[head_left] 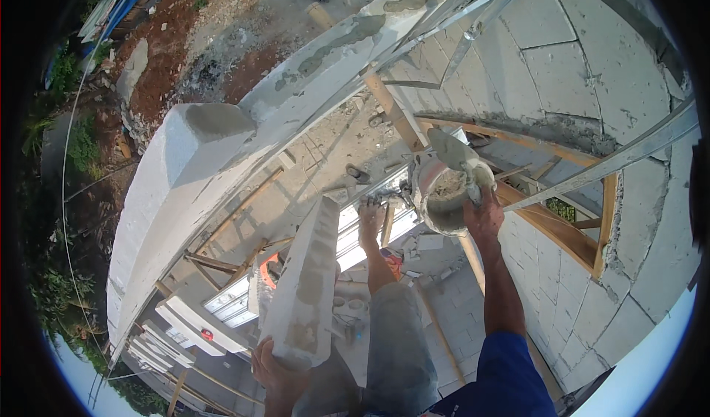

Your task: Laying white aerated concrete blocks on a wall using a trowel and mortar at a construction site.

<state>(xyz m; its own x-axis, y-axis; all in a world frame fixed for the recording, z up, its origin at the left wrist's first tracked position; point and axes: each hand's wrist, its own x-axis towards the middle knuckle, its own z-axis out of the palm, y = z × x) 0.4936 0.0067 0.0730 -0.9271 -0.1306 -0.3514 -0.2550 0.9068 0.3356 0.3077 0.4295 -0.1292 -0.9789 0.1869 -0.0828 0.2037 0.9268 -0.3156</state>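
Note:
My left hand [278,373] grips the lower end of a long pale block [303,284], which is tilted upward beside my legs and has damp grey patches on it. My right hand [482,211] is closed on a mortar-coated trowel [458,152], its blade over a bucket [440,214] of grey mix. The trowel's handle is mostly hidden by my fingers. My bare foot [373,221] rests on a pale narrow ledge between the block and the bucket.
A block wall top [325,58] with a raised end block [211,125] runs along the left. A block wall [562,73], metal rail [629,151] and timber-framed opening [562,239] are on the right. Below lie a rubble-strewn floor [310,151], wooden poles and white boards [185,321].

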